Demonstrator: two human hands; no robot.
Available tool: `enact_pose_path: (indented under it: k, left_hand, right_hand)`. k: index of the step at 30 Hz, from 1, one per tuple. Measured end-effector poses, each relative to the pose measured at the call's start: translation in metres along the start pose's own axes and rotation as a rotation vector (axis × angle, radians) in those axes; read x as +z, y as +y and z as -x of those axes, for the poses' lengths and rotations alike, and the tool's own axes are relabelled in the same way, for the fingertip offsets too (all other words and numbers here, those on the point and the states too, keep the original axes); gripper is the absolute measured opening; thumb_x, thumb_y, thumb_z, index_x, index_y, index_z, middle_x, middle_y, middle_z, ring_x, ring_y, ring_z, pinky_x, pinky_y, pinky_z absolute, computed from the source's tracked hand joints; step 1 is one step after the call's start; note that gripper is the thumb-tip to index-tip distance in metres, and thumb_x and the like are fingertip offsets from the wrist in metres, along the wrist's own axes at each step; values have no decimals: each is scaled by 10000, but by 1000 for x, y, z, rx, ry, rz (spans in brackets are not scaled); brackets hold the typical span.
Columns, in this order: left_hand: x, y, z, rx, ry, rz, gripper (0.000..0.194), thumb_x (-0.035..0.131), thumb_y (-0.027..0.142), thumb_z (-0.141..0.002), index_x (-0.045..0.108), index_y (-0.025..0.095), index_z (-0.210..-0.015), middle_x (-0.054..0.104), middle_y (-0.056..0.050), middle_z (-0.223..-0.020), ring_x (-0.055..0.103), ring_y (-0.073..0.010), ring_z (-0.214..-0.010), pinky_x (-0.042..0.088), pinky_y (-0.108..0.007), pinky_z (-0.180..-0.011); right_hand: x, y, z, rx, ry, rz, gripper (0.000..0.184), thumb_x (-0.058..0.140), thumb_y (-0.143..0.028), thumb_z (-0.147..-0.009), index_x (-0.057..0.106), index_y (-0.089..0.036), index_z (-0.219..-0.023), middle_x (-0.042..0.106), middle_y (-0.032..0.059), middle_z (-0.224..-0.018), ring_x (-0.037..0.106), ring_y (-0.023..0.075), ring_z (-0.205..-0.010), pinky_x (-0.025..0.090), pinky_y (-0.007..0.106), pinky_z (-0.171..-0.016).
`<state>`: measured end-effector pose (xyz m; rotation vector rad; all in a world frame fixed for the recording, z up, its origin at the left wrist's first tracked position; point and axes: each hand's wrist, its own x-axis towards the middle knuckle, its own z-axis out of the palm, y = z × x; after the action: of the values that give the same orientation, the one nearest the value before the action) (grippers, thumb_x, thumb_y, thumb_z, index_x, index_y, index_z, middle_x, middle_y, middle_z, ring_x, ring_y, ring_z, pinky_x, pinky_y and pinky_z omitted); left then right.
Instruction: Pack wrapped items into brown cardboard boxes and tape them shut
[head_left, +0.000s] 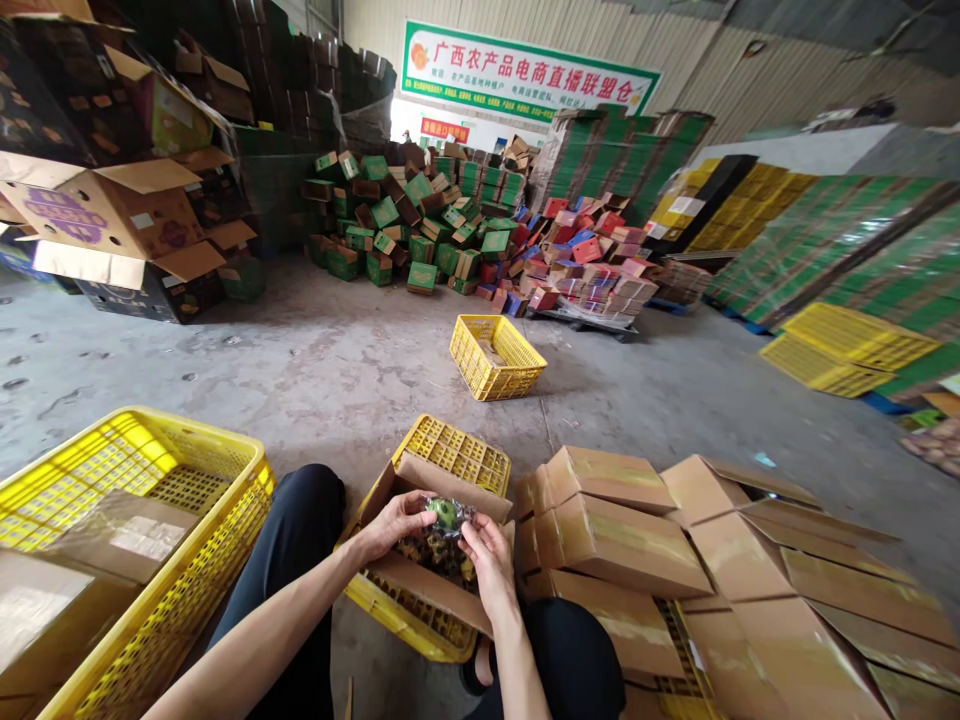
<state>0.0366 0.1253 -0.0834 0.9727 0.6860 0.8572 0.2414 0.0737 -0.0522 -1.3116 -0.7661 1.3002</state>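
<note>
Between my two hands is a green fruit in clear plastic wrap [445,516], held above an open cardboard box [439,590]. My left hand [400,520] pinches the wrap from the left, thumb and fingers together. On the other side, my right hand [487,555] grips the wrap's right end. The box sits on a yellow crate [457,455] between my knees. Inside the box lie brownish-yellow pieces under the fruit, too shadowed to name. The exact kind of the green fruit cannot be made out.
At left stands a large yellow crate [247,480] with cardboard boxes in it. Closed cartons [622,540] are stacked at my right. Another yellow crate [499,375] rests on the concrete floor ahead. Farther back lie heaps of green boxes [424,277] and red boxes [585,250].
</note>
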Motion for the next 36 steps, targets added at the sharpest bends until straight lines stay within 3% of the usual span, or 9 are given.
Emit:
enact_pose_path:
  k: [7, 13, 17, 21, 27, 30, 33, 36]
  left_hand:
    - [-1, -4, -3, -33, 30, 48, 631, 851, 590, -787, 723, 146, -1218, 718, -80, -1022, 649, -177, -853, 495, -270, -764]
    - [-4, -4, -3, -51, 37, 55, 628, 855, 553, -802, 708, 162, -1271, 709, -104, -1190, 665, -215, -1029, 509, -296, -877]
    - [-4, -2, 2, -104, 1, 74, 764, 891, 526, -771, 629, 215, -1417, 656, -133, -1352, 633, -283, -1215, 508, -379, -995]
    - [-3, -2, 4, -133, -47, 115, 937, 930, 481, -740, 506, 251, -1544, 665, -146, -1326, 693, -286, -1139, 512, -436, -1025]
    - [-3, -1, 3, -111, -32, 130, 678, 864, 536, -810, 670, 178, -1352, 710, -152, -1261, 703, -274, -1119, 532, -416, -1014]
    - [-5, 4, 5, -92, -9, 119, 634, 894, 522, -777, 708, 168, -1269, 703, -157, -1288, 684, -304, -1179, 539, -420, -1008]
    - [-9, 13, 7, -66, -10, 128, 621, 968, 457, -685, 743, 169, -1187, 593, -162, -1470, 668, -332, -1215, 544, -423, -1010]
    - [-13, 19, 9, -16, -10, 136, 685, 993, 382, -657, 725, 200, -1260, 569, -146, -1496, 662, -322, -1214, 533, -424, -1024]
  right_hand:
    - [-2, 1, 0, -14, 21, -11, 405, 930, -533, -652, 719, -239, -833, 778, 27, -914, 705, 251, -900, 548, 350, -781]
    - [-2, 2, 1, -38, 6, -58, 375, 932, -496, -673, 726, -250, -868, 763, 16, -941, 693, 228, -929, 563, 366, -871]
    - [-2, 2, 1, -23, -1, -102, 386, 951, -484, -638, 716, -251, -836, 760, 18, -976, 699, 236, -977, 562, 405, -954]
    - [-2, 3, 1, -28, -56, -74, 355, 942, -470, -645, 715, -246, -801, 767, 42, -1101, 694, 276, -1104, 538, 433, -1024]
    - [-3, 8, 0, -37, -77, -42, 349, 950, -443, -616, 694, -233, -726, 660, 63, -1438, 614, 330, -1298, 504, 443, -1075]
    - [0, 6, 4, -2, -107, -35, 320, 943, -403, -627, 706, -235, -764, 666, 65, -1428, 621, 321, -1299, 504, 439, -1082]
    - [9, -4, 13, 47, -119, -94, 319, 916, -387, -648, 740, -240, -871, 683, 64, -1389, 664, 297, -1229, 533, 442, -1059]
    - [14, -18, 21, 57, -125, -146, 372, 878, -429, -699, 763, -254, -1007, 646, 59, -1448, 663, 281, -1223, 552, 434, -1041]
